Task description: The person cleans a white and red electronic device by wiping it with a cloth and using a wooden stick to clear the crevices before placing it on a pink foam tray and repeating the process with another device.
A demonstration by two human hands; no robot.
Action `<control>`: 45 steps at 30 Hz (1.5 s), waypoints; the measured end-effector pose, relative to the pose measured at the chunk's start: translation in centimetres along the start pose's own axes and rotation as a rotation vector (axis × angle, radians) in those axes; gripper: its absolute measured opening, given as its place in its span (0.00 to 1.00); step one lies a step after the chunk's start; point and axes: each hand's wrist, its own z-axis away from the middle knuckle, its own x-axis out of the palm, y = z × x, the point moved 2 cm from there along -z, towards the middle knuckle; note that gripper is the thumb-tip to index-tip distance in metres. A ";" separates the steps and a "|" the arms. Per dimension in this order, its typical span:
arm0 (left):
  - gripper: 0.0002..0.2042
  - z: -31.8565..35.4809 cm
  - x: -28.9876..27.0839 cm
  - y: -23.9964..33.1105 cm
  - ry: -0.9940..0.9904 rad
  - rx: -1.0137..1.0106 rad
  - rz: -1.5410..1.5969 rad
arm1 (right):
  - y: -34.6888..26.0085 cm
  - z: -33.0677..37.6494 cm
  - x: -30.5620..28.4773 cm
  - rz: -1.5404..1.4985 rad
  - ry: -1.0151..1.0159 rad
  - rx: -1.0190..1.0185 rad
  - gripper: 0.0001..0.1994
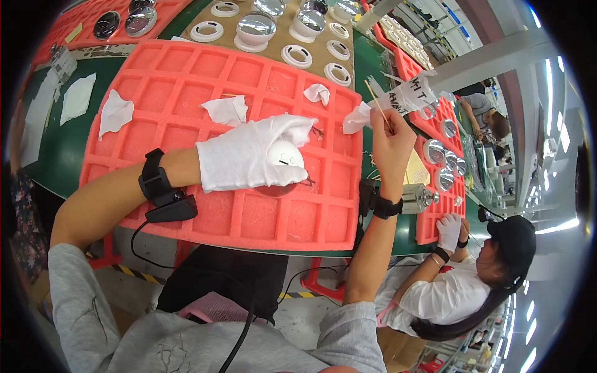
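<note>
Head view: the left hand (249, 155), in a white cotton glove, rests on the red moulded tray (186, 81) and wraps around a small white dome-shaped part (285, 155); its grip is closed on that part, fingers curled over the top and far side, with the rounded near face showing between glove and tray. The part sits low over a cell toward the tray's right half, touching or just above the tray; I cannot tell which. The right hand (393, 140) is bare and raised off the counter (373, 62), just beyond the tray's right edge. Its grip is pinched shut on a thin wooden stick (377, 102), with a crumpled white wipe (356, 118) at the fingertips beside the stick. The stick's long axis runs from the pinch up and to the left, away from the person. Key relation: the dome lies to the left of and below the right hand, near but apart, and the stick's free end points away from it rather than toward it. The left hand is the one already on the part. Loose white wipes (227, 110) lie in other tray cells. Beyond the tray a brown board (348, 31) carries white rings (296, 56) and chrome domes (255, 28). At right a co-worker (460, 286) in a gloved hand works at another red tray.
</note>
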 end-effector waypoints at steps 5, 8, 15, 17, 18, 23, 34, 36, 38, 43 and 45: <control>0.41 -0.1 0.3 0.2 -0.066 -0.130 0.000 | 0.4 0.0 -0.5 -0.282 -0.056 -0.015 0.15; 0.40 -0.2 0.8 -0.7 0.017 0.038 -0.078 | 0.2 0.1 -0.6 -0.369 -0.128 -0.054 0.15; 0.45 -0.1 0.8 -0.2 0.081 0.063 0.167 | 0.9 -0.5 -0.1 -0.106 -0.114 0.065 0.15; 0.44 0.3 0.4 0.2 0.075 0.120 0.008 | 0.5 -0.6 -0.4 -0.390 -0.172 0.087 0.14; 0.43 0.5 0.2 0.5 0.065 0.179 -0.154 | 0.3 -0.6 -0.6 -0.674 -0.223 0.111 0.14; 0.42 0.4 -1.1 0.4 -0.215 0.202 -0.079 | -8.3 -0.5 0.1 -1.093 -0.274 0.100 0.15; 0.26 -0.2 -0.7 -0.3 -0.252 0.108 0.036 | -9.7 2.6 4.7 -1.793 -0.869 0.013 0.14; 0.25 -0.3 -0.8 -0.4 -0.241 0.143 0.041 | -9.9 3.1 4.5 -1.783 -0.859 0.092 0.14; 0.24 -0.3 -1.0 -0.3 -0.246 0.118 0.057 | -9.7 3.3 4.8 -1.778 -0.851 0.138 0.15; 0.24 -0.2 -1.0 -0.2 -0.253 0.096 0.043 | -8.7 3.1 5.4 -1.826 -0.878 0.032 0.20; 0.25 -0.1 -0.7 -0.6 -0.219 0.144 0.030 | -8.5 3.2 5.4 -1.902 -0.906 0.039 0.23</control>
